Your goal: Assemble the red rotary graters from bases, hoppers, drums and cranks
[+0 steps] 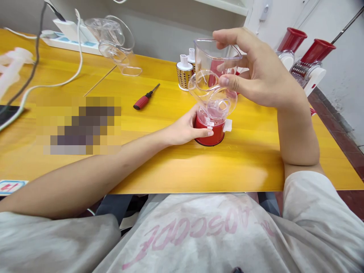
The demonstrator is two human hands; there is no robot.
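Note:
A red round suction base (209, 132) of a rotary grater stands upright on the yellow table. My left hand (186, 128) is wrapped around its left side, the thumb across the front. Directly above the base is a clear plastic grater body (217, 81) with a square hopper on top. My right hand (251, 72) grips this hopper from the right, thumb in front and fingers at the rim and behind. The body's lower end meets the top of the base; whether it is seated there I cannot tell. A small white tab (228, 125) sticks out at the base's right.
Behind the base stand perforated metal drums (184, 72). A red-handled screwdriver (144, 99) lies left of them. Another clear grater body (113, 41) sits near a power strip (72, 42) with cables. Graters with red parts (311, 62) stand at the right. A pixelated patch (85, 127) hides something.

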